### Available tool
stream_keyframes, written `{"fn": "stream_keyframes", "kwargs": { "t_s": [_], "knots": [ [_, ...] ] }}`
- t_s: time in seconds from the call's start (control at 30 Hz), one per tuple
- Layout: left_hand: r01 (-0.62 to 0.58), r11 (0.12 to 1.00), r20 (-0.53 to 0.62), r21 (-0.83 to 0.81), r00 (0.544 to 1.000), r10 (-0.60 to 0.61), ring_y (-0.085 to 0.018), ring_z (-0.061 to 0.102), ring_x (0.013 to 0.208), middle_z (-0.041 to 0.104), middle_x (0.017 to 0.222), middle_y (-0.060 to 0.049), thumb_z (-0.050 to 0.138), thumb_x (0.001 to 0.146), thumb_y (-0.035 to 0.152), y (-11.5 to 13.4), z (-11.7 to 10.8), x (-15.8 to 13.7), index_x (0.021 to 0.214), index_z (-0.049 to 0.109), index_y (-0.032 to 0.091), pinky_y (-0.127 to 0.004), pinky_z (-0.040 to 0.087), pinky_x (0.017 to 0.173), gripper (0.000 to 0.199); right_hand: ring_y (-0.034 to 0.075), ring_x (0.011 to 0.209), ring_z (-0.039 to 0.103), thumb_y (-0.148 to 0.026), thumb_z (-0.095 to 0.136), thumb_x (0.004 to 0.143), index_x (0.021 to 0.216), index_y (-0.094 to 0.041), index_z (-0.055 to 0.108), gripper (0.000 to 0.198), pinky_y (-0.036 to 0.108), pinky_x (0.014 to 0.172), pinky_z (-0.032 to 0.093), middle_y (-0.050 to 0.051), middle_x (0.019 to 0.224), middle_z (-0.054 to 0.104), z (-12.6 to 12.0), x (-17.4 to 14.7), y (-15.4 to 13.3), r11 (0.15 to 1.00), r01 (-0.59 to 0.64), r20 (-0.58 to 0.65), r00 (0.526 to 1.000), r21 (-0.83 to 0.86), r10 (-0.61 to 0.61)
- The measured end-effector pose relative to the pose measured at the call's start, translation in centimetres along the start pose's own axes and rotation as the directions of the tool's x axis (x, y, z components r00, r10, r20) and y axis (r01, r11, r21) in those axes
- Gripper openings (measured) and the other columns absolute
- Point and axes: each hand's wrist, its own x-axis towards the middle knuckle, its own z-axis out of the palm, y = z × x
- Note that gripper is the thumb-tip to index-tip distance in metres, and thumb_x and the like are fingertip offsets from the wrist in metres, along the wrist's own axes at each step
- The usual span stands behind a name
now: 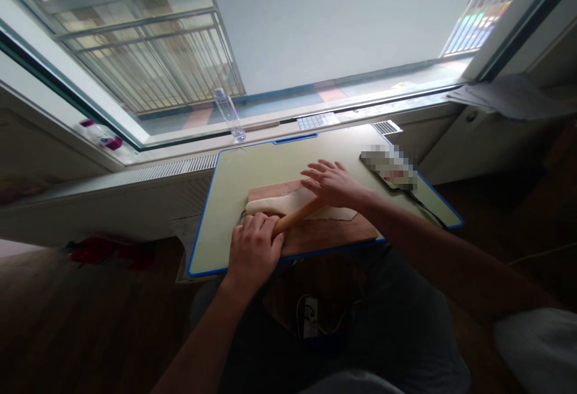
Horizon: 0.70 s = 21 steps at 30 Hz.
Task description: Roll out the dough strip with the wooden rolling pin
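Note:
A flattened sheet of dough (288, 203) lies on a wooden board (324, 236). Slantwise across the dough runs a wooden rolling pin (297, 216). My left hand (255, 241) is closed round the pin's near left end, by the board's left side. At the far right end, my right hand (331, 182) rests its palm on the pin, fingers stretched out and spread above the dough. The pin's two ends are hidden under my hands, and part of the dough is covered by my right hand and the pin.
The board sits on a small pale table (220, 202) with a blue rim. A phone-like object (390, 167), blurred out, lies at its right with a cable. A clear bottle (229, 115) stands on the windowsill, and another bottle (101, 134) lies further left.

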Motion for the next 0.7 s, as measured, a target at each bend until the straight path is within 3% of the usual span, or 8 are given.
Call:
{"fn": "stream_keyframes", "kwargs": {
  "t_s": [0.17, 0.33, 0.43, 0.57, 0.7],
  "knots": [
    [0.098, 0.995, -0.047, 0.012, 0.994, -0.098, -0.034, 0.065, 0.125, 0.074, 0.134, -0.011, 0.053, 0.104, 0.041, 0.5, 0.5, -0.7, 0.136, 0.07, 0.031, -0.052, 0.054, 0.101, 0.038, 0.039, 0.16, 0.033, -0.058, 0.029, 0.115, 0.161, -0.023, 0.054, 0.063, 0.065, 0.127, 0.028, 0.011, 0.172, 0.047, 1.4, 1.7, -1.4, 0.992, -0.125, -0.012, 0.992, -0.02, 0.125],
    [0.014, 1.0, -0.108, -0.018, 0.994, -0.015, -0.034, 0.049, 0.153, 0.059, 0.163, -0.011, 0.045, 0.109, 0.049, 1.3, 1.9, -0.3, 0.164, 0.051, 0.03, -0.061, 0.03, 0.131, 0.058, 0.042, 0.157, 0.035, -0.054, 0.028, 0.115, 0.163, -0.024, 0.051, 0.06, 0.07, 0.123, 0.031, 0.013, 0.172, 0.046, 1.8, 2.7, -1.4, 0.989, -0.109, -0.005, 0.994, -0.101, 0.109],
    [0.024, 1.0, -0.146, 0.001, 0.989, -0.023, -0.034, 0.043, 0.159, 0.053, 0.168, -0.012, 0.042, 0.11, 0.052, 1.0, 2.9, 0.6, 0.167, 0.046, 0.024, -0.062, 0.027, 0.132, 0.064, 0.04, 0.153, 0.039, -0.052, 0.026, 0.116, 0.158, -0.029, 0.056, 0.057, 0.071, 0.122, 0.031, 0.012, 0.169, 0.049, 2.4, 4.7, -1.3, 0.988, -0.079, -0.029, 0.997, -0.136, 0.075],
    [0.064, 0.998, -0.143, -0.003, 0.988, -0.064, -0.035, 0.044, 0.159, 0.05, 0.169, -0.013, 0.042, 0.11, 0.055, 0.4, 3.1, 1.6, 0.166, 0.048, 0.021, -0.063, 0.032, 0.129, 0.066, 0.038, 0.147, 0.045, -0.058, 0.021, 0.115, 0.155, -0.025, 0.059, 0.064, 0.07, 0.121, 0.031, 0.014, 0.161, 0.058, 2.9, 6.7, -1.5, 0.982, -0.165, -0.086, 0.984, -0.089, 0.157],
    [0.051, 0.998, -0.133, -0.026, 0.99, -0.054, -0.034, 0.046, 0.157, 0.049, 0.17, -0.015, 0.046, 0.109, 0.054, 1.2, 2.7, 0.5, 0.166, 0.047, 0.019, -0.061, 0.036, 0.127, 0.067, 0.042, 0.149, 0.042, -0.057, 0.022, 0.115, 0.156, -0.036, 0.058, 0.058, 0.075, 0.116, 0.033, 0.01, 0.166, 0.053, 2.0, 5.2, -1.7, 0.983, -0.118, 0.044, 0.991, -0.143, 0.125]
  ]
}}
